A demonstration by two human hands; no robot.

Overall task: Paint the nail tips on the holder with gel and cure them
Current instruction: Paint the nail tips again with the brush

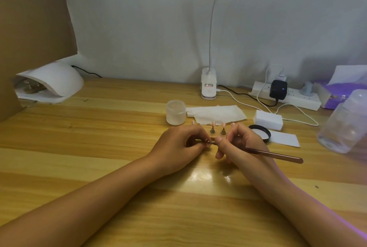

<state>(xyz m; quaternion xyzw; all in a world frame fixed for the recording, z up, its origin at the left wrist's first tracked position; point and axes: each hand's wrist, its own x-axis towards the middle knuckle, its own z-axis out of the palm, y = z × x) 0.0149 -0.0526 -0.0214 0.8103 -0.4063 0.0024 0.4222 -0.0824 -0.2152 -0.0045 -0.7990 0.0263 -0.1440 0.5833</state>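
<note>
- Your left hand (178, 143) rests on the table (99, 147) just in front of the frosted jar (175, 112). Its grip is closed, the fingers curled in and pinching a small piece at their tips. The piece is too small to name with certainty.
- Your right hand (238, 144) sits in front of the jar and to its right. Its grip is closed round a brown brush (278, 154), held like a pen.
- The brush handle slants away from the jar toward the lower right. Its working end meets the small piece in your left fingertips.
- Two pink nail tips (213, 123) stand upright on cone-shaped metal stands (212, 130), just right of the jar and a little nearer you, in the gap between your hands.
- Two more pink tips peek out above your knuckles, one over each hand. What carries them is hidden.
- A black lid (260, 132) lies well to the right of the jar, past your right hand, with its white inside facing up.
- A crumpled tissue (218, 116) lies just beside the jar on its right.
- The white curing lamp (53, 81) sits far to the left of the jar, near the back of the table. Small shapes show inside its opening, too dim to make out.
- A clip desk lamp (208, 85) stands behind the jar, slightly to the right.
</note>
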